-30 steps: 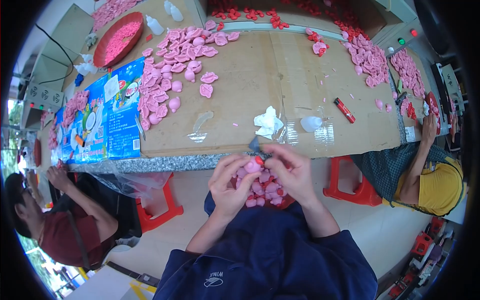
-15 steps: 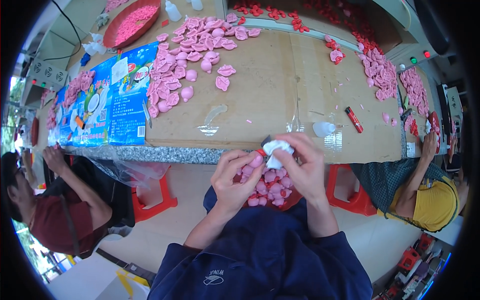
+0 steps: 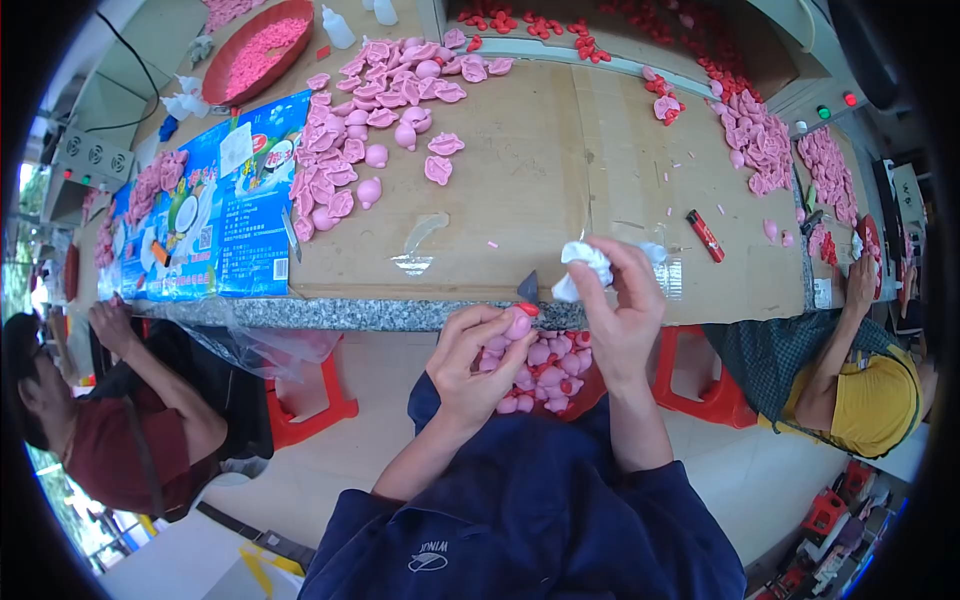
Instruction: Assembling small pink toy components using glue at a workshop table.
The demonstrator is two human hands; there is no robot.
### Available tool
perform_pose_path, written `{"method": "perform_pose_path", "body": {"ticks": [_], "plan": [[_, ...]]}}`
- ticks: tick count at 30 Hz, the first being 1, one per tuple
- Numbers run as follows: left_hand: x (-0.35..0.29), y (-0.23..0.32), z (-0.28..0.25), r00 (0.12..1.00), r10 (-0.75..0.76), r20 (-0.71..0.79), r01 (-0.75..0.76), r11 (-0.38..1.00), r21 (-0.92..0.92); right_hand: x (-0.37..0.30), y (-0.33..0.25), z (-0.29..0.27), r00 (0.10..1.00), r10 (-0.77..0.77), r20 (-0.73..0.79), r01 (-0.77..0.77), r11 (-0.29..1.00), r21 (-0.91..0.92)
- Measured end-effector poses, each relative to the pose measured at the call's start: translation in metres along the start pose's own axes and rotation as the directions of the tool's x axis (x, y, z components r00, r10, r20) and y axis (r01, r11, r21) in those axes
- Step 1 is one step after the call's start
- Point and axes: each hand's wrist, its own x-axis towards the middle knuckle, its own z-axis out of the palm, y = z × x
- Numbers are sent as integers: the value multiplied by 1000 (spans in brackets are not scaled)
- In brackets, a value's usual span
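Note:
My left hand (image 3: 474,362) pinches a small round pink piece (image 3: 518,325) with a red part (image 3: 526,309) at its top, just over the table's front edge. Crumpled white tissue (image 3: 584,270) is held between the fingers and thumb of my right hand (image 3: 625,300), up and to the right of the pink piece and apart from it. A dark pointed tip (image 3: 528,287) shows right above the red part; what it belongs to I cannot tell. Below my hands, many pink and red pieces (image 3: 548,375) fill a red bowl (image 3: 590,392) at my lap.
Pink pieces (image 3: 375,110) are heaped on the cardboard-covered table (image 3: 520,150). A red marker-like tube (image 3: 705,236) lies to the right. A white bottle (image 3: 653,252) is partly hidden behind my right hand. People sit left and right, near red stools (image 3: 318,405).
My right hand has moved right and up with the tissue, away from the pink piece. My left hand keeps its hold, nearly in place. The red part is now more exposed.

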Motion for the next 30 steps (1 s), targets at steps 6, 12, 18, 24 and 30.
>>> {"method": "perform_pose_path", "body": {"ticks": [6, 12, 18, 24, 30], "plan": [[-1, 0, -1, 997, -55, 46, 55, 998, -9, 8, 3, -3, 999, -30, 19, 35, 927, -372], [-3, -3, 2, 988, -128, 81, 142, 968, -209, -11, -5, -24, 914, -43, 404, 57, 998, -22], [-3, -5, 2, 986, -18, 167, 47, 984, -169, -10, 0, -25, 869, -160, 468, 185, 983, -8], [-1, -1, 1, 988, 10, 152, 8, 993, -120, -11, 1, -27, 847, -140, 513, 146, 989, 29], [2, 0, 0, 985, 38, 166, -23, 996, -89, -12, 4, -28, 835, -93, 542, 81, 996, 46]]}}
